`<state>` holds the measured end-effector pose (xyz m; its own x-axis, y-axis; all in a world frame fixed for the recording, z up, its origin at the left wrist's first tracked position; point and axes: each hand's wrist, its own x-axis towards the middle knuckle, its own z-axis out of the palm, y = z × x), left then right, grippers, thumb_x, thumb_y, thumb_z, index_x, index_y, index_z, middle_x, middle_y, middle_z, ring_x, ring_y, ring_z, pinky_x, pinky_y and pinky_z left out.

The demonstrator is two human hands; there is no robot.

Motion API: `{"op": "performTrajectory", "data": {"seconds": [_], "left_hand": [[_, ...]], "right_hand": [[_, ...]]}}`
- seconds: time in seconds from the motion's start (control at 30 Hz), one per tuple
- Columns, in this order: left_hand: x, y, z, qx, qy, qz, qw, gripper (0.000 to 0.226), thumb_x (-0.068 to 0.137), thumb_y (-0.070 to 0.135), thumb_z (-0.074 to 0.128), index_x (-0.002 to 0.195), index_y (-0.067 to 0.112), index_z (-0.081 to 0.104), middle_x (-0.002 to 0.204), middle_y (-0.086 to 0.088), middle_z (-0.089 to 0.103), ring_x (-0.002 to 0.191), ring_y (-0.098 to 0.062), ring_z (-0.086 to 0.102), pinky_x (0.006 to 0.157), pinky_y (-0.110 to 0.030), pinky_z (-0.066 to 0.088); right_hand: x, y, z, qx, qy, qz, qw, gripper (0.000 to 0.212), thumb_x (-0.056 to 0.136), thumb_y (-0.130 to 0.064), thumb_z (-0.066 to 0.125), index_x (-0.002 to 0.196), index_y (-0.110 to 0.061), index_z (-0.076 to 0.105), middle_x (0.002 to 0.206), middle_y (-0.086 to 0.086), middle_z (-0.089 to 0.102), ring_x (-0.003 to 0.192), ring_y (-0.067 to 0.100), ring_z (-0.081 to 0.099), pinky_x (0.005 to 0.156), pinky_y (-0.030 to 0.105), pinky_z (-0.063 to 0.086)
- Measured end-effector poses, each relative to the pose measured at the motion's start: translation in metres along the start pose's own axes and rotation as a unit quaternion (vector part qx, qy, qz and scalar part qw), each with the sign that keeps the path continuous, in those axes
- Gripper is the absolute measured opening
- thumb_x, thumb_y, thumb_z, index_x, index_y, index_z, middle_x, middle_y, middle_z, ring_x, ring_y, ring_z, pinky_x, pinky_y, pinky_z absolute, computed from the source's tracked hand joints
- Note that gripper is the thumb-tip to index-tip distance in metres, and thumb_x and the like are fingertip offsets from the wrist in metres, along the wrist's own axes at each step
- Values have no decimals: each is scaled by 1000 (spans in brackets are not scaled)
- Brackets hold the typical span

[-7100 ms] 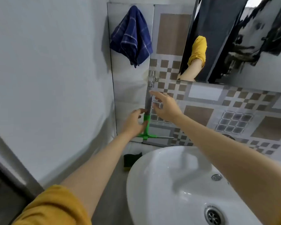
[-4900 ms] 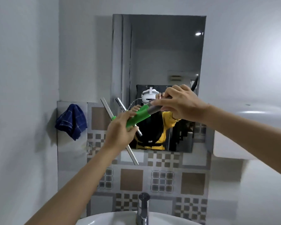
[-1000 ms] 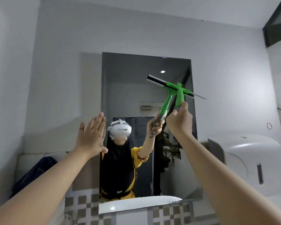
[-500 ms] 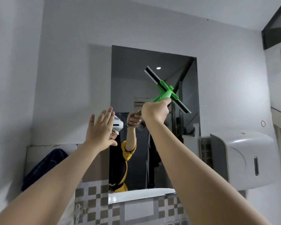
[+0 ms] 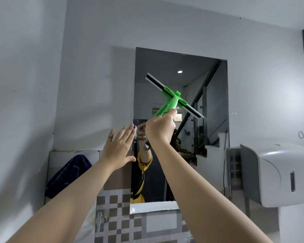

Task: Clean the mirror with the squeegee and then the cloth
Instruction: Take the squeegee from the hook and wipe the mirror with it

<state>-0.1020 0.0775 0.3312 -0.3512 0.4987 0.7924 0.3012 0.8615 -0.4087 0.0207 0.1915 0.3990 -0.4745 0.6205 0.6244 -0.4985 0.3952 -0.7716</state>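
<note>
A: Where is the squeegee?

B: Up in front of the mirror, in its upper half. The right hand is closed around the handle, fist tight, arm stretched up and forward from the lower right. The green neck rises out of the top of the fist to the blade.

A: How does the blade sit?

B: Tilted, its high end toward the upper left, its low end toward the right edge of the glass. Whether the rubber touches the glass I cannot tell.

A: And the other hand?

B: The left hand is open, holding nothing, fingers straight and together, pointing up. It is raised at the mirror's left edge, the fingertips right at that edge; the forearm reaches up from the lower left.

A: The cloth?

B: A dark blue checked cloth hangs on the wall, low and to the left of the mirror, well apart from both hands. A white wall dispenser sits to the right of the mirror.
</note>
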Motion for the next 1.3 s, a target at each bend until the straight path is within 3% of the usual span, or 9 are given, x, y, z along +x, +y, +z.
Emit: {"op": "performTrajectory", "data": {"seconds": [0.23, 0.57, 0.77, 0.83, 0.9, 1.0, 1.1, 1.2, 1.3], "left_hand": [[-1, -6, 6, -4, 26, 20, 999, 115, 49, 65, 74, 139, 5, 34, 148, -10, 32, 132, -29, 39, 99, -58, 31], [0, -11, 11, -5, 35, 36, 999, 114, 53, 70, 68, 140, 6, 30, 149, -11, 33, 134, -28, 37, 99, -58, 34], [0, -11, 14, -1, 41, 36, 999, 112, 56, 69, 67, 140, 6, 29, 149, -11, 32, 135, -28, 34, 100, -58, 33], [0, -9, 12, 5, 41, 31, 999, 110, 57, 68, 66, 141, 5, 31, 150, -11, 31, 136, -29, 33, 100, -58, 32], [-1, -6, 11, 11, 40, 24, 999, 109, 57, 67, 67, 139, 4, 34, 149, -11, 33, 134, -29, 36, 99, -58, 34], [-7, 2, 9, 11, 40, 11, 999, 102, 58, 58, 75, 136, 3, 40, 145, -12, 39, 130, -30, 42, 97, -57, 37], [-19, 16, 11, -2, 50, -6, 999, 92, 60, 43, 81, 134, 3, 44, 143, -12, 42, 128, -30, 45, 97, -56, 38], [-29, 27, 14, 16, 21, -7, 1000, 97, 56, 48, 82, 134, 4, 43, 144, -11, 40, 128, -28, 45, 97, -55, 38], [-33, 33, 14, 31, -15, -27, 999, 109, 50, 53, 82, 137, 5, 39, 146, -10, 37, 129, -29, 44, 98, -55, 36]], "right_hand": [[-6, 28, -1, -48, -26, -64, 996, 46, 97, -12, 35, 141, -16, 22, 83, 4, 58, 80, 27, 65, 69, 47, 57], [0, 72, 8, -93, -51, -172, 979, 44, 96, -20, 36, 136, -28, 21, 80, 12, 66, 65, 29, 66, 58, 45, 57], [13, 86, -12, -151, -68, -222, 961, 49, 97, -16, 39, 144, -14, 23, 72, 11, 66, 58, 23, 64, 54, 41, 57], [17, 89, -26, -180, -83, -241, 950, 50, 97, -14, 40, 144, -12, 24, 68, 8, 63, 53, 20, 60, 47, 37, 53], [22, 94, -40, -216, -92, -267, 935, 51, 96, -13, 42, 145, -12, 26, 63, 5, 56, 46, 14, 50, 38, 28, 38], [34, 100, -60, -285, -87, -313, 902, 51, 96, -17, 42, 145, -12, 29, 64, 10, 55, 44, 17, 44, 39, 22, 25], [46, 97, -80, -332, -103, -345, 872, 53, 96, -27, 37, 146, -13, 29, 68, 12, 54, 52, 28, 54, 44, 27, 36], [59, 95, -101, -355, -102, -383, 846, 71, 85, -48, 17, 145, -13, 33, 69, 17, 54, 53, 31, 53, 46, 32, 42], [83, 101, -119, -397, -119, -410, 812, 54, 95, -29, 38, 147, -17, 30, 74, 20, 58, 54, 33, 57, 47, 38, 50]]}}
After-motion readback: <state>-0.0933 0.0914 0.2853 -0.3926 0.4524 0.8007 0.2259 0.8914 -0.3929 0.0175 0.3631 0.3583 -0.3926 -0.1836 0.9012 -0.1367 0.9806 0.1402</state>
